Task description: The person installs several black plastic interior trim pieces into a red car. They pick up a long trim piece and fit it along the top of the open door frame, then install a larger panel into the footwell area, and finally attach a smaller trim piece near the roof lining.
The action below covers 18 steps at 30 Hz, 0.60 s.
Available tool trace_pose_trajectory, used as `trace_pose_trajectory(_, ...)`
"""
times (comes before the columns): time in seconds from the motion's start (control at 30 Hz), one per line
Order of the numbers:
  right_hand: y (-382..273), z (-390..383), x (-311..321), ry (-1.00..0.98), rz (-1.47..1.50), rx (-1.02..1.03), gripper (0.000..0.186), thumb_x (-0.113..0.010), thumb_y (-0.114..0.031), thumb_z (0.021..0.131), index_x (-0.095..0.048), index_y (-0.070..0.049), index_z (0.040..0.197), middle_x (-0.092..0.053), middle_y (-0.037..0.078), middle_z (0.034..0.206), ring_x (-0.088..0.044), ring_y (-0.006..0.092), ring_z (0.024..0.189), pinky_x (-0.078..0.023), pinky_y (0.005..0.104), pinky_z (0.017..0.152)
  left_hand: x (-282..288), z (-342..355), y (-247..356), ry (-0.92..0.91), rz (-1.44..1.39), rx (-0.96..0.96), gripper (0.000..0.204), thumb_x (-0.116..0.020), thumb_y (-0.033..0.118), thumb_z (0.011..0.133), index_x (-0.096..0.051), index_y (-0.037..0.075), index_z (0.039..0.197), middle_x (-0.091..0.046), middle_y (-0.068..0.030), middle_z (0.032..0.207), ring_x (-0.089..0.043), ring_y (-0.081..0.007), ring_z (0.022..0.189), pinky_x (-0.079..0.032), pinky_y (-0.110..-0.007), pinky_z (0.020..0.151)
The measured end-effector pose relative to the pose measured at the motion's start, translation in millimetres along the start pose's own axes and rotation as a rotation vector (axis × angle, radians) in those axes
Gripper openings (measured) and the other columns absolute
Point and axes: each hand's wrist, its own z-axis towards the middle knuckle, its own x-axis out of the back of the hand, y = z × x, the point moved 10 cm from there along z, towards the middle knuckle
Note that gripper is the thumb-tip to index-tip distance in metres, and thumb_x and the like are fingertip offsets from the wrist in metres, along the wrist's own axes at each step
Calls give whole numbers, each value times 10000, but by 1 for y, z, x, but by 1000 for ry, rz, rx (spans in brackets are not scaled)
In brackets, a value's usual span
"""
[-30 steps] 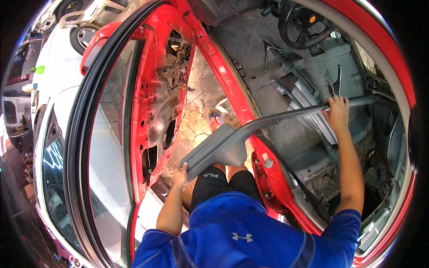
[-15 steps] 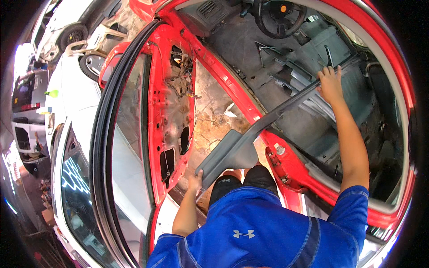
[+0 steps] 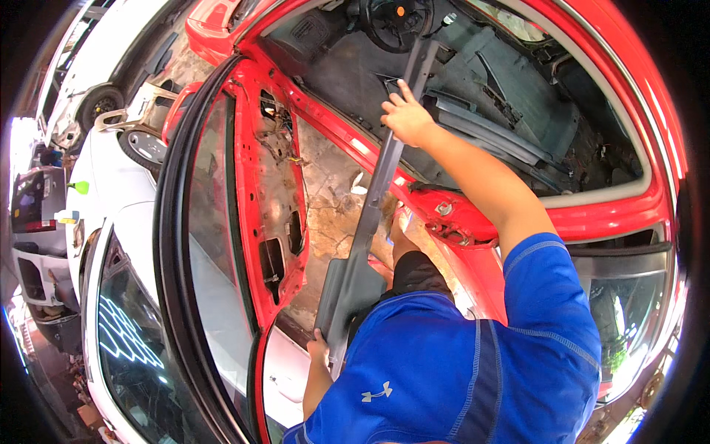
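Note:
Across the open doorway of a red car I carry a long dark grey plastic trim panel. Its wide lower end is close to my body, and the narrow end reaches into the cabin near the steering wheel. My left hand grips the edge of the wide end. Farther up, my right hand holds the narrow part, thumb and fingers around its edge; some of its grip is hidden. Beyond that hand, more long grey trim strips lie on the bare cabin floor.
The red door stands open on the left, its inner panel off and wiring showing. The red door sill runs beneath the trim. A white car stands close beyond the door. A white scrap lies on the stained ground.
The trim panel has swung from slanting right to standing more steeply, its far end now nearer the steering wheel. My right hand has moved left with it, and my body has turned left.

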Motion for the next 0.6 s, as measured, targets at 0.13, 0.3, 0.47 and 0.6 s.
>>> trace_pose_trajectory(0.13,-41,13,31,15,-34,63,335,-879,-334,701,-814,-169,985,-687,21,1132,-558,271,1274,-68,636,1294,7,16,-45,35,-10,-16,925,-500,674,1009,-605,-215,1242,-678,-368,1207,-671,-465,1141,-516,-479,986)
trace_pose_trajectory(0.3,-60,1,45,-106,-98,59,270,-803,-274,783,-817,-150,1022,-728,51,1145,-597,305,1267,-39,649,1284,10,38,-69,9,47,5,982,-467,723,996,-602,-219,1239,-657,-379,1244,-653,-467,1180,-511,-486,1005)
trace_pose_trajectory(0.47,-101,-6,17,-146,-43,62,269,-602,-226,941,-809,-130,1084,-737,91,1197,-612,320,1272,-94,634,1278,5,22,-53,-40,-10,39,942,-489,692,1011,-579,-203,1290,-643,-350,1301,-655,-446,1179,-512,-486,1005)
trace_pose_trajectory(0.6,-110,-16,-10,-150,-41,15,293,-586,-220,959,-800,-130,1138,-707,90,1289,-594,304,1305,-161,595,1265,21,-16,1,-90,4,-57,918,-530,675,1007,-568,-189,1317,-655,-315,1299,-671,-416,1139,-527,-505,964)
